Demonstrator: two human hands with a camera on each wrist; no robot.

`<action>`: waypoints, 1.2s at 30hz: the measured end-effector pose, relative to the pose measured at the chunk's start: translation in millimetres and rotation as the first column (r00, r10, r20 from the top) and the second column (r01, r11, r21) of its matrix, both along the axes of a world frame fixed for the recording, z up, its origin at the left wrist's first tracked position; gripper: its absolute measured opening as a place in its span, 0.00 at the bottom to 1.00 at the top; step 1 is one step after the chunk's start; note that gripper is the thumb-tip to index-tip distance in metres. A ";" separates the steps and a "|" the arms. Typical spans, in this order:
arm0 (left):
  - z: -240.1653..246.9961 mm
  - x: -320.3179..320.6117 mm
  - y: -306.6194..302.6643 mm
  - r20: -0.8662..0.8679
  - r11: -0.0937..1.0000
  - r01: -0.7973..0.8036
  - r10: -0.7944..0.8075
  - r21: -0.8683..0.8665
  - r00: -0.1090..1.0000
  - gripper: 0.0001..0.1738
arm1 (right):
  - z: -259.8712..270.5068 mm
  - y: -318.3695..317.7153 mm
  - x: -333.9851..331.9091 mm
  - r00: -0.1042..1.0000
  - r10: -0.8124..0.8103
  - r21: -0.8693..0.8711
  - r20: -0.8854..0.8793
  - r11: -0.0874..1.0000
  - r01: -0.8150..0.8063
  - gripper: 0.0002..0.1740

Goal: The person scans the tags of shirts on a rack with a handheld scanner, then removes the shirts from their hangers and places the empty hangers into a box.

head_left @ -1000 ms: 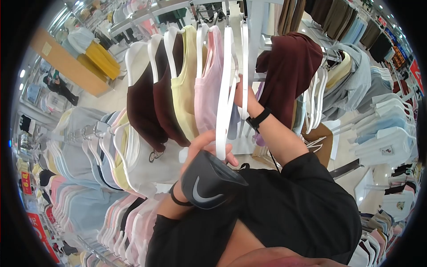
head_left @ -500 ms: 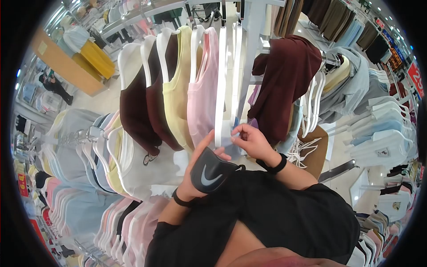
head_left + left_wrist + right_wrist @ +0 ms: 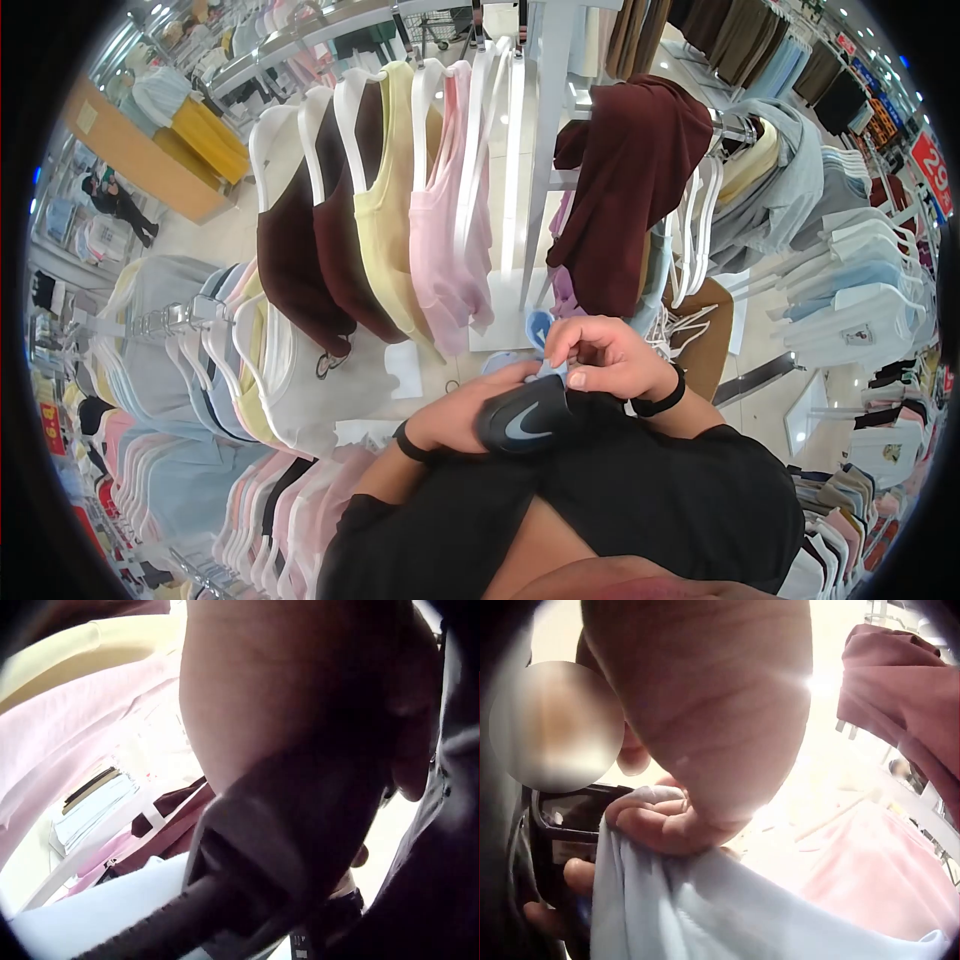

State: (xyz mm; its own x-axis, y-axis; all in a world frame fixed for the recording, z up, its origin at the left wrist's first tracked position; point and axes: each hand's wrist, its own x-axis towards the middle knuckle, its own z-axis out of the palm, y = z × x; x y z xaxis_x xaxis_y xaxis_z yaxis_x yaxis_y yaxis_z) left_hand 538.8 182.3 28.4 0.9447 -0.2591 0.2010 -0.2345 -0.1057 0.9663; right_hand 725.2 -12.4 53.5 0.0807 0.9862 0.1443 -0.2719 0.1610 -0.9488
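My right hand (image 3: 622, 362) pinches a light blue garment (image 3: 540, 327) between thumb and fingers. In the right wrist view, its pale cloth (image 3: 712, 911) hangs in folds below the fingers. My left hand (image 3: 447, 420) is beside it, its fingertips right at the garment. A dark grey, hollow thing with a white swoosh (image 3: 520, 425) lies in the left hand; its kind does not show. Left fingertips (image 3: 579, 877) appear along that dark thing (image 3: 566, 795) in the right wrist view. Bare white hangers (image 3: 512, 180) hang above the hands.
Pink (image 3: 440, 240), yellow (image 3: 377, 230) and maroon (image 3: 290, 260) tops hang on the rail to the left. A maroon garment (image 3: 635, 180) drapes at the right, above a cardboard box (image 3: 705, 345) with white hangers. Several more clothes racks surround this spot.
My right hand has come down from among the hangers and met the left hand at the light blue garment. The left hand, with the dark thing, has left the white hanger and moved down and right.
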 end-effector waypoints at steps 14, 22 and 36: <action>11.6 -15.7 7.9 -0.027 0.977 -0.110 0.107 -0.185 0.994 0.38 | -25.2 -5.4 13.7 0.725 0.046 0.077 0.687 0.988 -0.135 0.12; 34.6 -2.0 5.1 -0.006 0.993 -0.017 0.016 -0.119 1.000 0.31 | -23.0 -9.5 15.8 0.773 0.075 -0.017 0.630 0.996 -0.083 0.21; 23.2 -15.9 9.3 -0.187 0.912 -0.153 0.086 -0.381 0.979 0.43 | 9.0 -38.1 45.4 0.921 -0.264 0.235 0.286 0.951 0.200 0.20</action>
State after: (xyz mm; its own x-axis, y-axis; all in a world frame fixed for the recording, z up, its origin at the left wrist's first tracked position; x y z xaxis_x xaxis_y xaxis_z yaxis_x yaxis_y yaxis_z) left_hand 522.9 191.5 51.7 0.9918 -0.0738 0.1039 -0.0802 0.2718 0.9590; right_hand 770.6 -50.5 62.5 0.2231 0.8941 0.3884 0.0988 0.3757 -0.9215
